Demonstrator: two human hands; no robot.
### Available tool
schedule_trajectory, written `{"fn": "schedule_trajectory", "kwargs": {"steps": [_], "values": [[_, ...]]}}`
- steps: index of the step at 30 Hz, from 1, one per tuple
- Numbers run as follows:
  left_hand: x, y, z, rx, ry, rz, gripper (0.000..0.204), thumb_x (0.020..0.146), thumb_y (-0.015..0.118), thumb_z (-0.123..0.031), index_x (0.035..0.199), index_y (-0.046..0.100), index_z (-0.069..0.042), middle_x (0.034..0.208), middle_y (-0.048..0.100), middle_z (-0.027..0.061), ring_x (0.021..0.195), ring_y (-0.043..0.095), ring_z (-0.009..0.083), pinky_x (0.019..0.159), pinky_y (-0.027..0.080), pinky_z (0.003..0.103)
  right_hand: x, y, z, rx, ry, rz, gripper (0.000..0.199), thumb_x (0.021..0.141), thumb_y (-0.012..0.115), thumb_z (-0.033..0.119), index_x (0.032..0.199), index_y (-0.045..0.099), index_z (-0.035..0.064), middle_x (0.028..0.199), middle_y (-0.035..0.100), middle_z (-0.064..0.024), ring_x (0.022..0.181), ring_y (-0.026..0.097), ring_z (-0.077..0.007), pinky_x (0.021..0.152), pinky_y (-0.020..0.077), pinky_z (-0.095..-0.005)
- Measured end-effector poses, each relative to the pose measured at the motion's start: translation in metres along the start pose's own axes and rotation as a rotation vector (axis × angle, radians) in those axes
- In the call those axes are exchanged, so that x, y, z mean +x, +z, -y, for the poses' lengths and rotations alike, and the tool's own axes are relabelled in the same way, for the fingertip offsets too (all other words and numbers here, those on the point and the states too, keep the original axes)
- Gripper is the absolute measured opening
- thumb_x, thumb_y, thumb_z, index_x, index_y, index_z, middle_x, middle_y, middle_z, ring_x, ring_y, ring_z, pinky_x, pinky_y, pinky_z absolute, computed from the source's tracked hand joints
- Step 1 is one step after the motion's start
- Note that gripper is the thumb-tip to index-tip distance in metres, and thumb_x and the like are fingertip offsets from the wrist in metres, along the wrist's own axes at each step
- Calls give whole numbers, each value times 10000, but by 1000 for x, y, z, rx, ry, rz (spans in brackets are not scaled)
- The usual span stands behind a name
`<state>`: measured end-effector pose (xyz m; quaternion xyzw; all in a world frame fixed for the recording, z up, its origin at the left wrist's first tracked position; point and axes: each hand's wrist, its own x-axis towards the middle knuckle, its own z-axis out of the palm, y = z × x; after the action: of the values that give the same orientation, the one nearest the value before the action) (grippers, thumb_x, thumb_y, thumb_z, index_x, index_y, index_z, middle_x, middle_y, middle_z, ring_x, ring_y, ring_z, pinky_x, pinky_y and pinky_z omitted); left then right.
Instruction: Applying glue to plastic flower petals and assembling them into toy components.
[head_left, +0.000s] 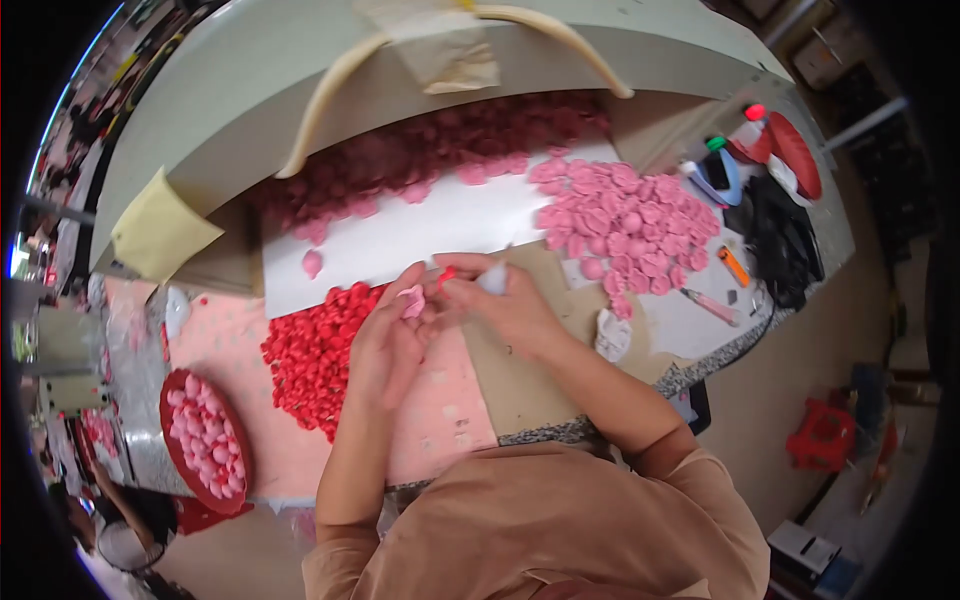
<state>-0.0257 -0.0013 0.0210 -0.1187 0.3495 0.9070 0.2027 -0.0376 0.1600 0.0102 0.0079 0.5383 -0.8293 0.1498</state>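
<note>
Over the middle of the bench, my two hands are close together. My left hand [383, 350] is closed on a small pink petal-like piece [412, 302] at its fingertips. A small red piece [447, 274] is pinched in my right hand [520, 312]. A whitish, translucent object [493, 278] shows at the right fingers; its kind is unclear. Beside my left hand lies a heap of small red pieces [308, 365]. Many thin, rounded pink pieces [635, 225] are piled beyond my right hand on white paper.
More pink pieces [420, 150] fill the shelf space behind. A red basket [243, 470] of pink, rounded pieces stands at left. At right are an orange cutter [733, 266], a pink tube [712, 308], a black bag [775, 235] and bottles. Another person [125, 535] is far left.
</note>
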Motion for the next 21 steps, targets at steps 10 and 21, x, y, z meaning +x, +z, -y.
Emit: {"fn": "schedule_trajectory", "kwargs": {"steps": [10,21], "values": [[-8,-22,3,664,327,-95,268,1002,307,-242,1138,408,-34,716,476,19,573,456,68,531,402,206,-5,6,2,219,220,77,314,867,613,148,1142,546,11,936,598,-43,860,578,-142,733,462,-279],[-10,-14,-1,647,354,-97,227,986,356,-187,1105,447,-16,715,461,12,555,421,61,500,375,209,-10,12,-5,61,151,76,309,855,624,124,1133,543,15,993,608,-55,894,585,-139,790,469,-281]]}}
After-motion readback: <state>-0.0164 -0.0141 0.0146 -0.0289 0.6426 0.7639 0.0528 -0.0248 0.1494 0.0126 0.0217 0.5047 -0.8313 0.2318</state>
